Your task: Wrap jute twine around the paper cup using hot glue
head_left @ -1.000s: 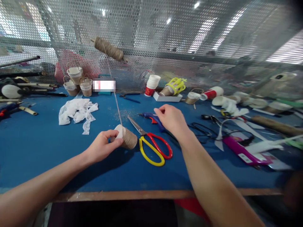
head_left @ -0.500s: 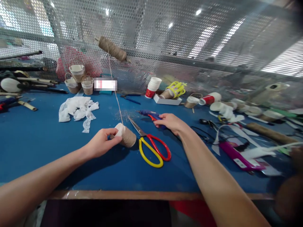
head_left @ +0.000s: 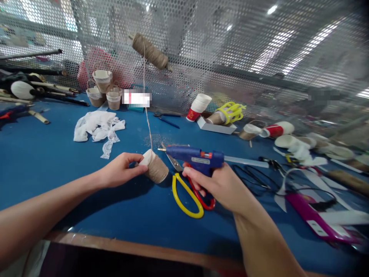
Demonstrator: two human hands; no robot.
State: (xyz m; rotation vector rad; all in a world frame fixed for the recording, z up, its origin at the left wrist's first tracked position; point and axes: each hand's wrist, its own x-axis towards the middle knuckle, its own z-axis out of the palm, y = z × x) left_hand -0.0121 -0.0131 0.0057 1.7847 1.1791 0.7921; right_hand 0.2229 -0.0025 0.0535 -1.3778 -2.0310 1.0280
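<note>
My left hand (head_left: pixel 119 171) grips a paper cup wrapped in brown twine (head_left: pixel 154 167), lying on its side on the blue table (head_left: pixel 43 161). A strand of twine (head_left: pixel 146 111) runs up from the cup to a twine spool (head_left: pixel 150 52) hung on the mesh wall. My right hand (head_left: pixel 220 186) is closed round the handle of a blue glue gun (head_left: pixel 196 158), whose nozzle points left at the cup. A glue stick juts out of the gun's back end. Red-and-yellow scissors (head_left: pixel 188 190) lie just under the gun.
White lace (head_left: pixel 96 127) lies at the left. Twine-wrapped cups (head_left: pixel 103 90) stand at the back left, stacked paper cups (head_left: pixel 197 107) and a yellow object (head_left: pixel 232 111) behind. Black scissors (head_left: pixel 253 179), a purple tool (head_left: pixel 313 215) and strips crowd the right. The table's wooden edge (head_left: pixel 129 250) runs along the front.
My right hand took hold of the glue gun on the table, lifted it and brought it toward me over the scissors, nozzle toward the cup. The left hand kept holding the cup.
</note>
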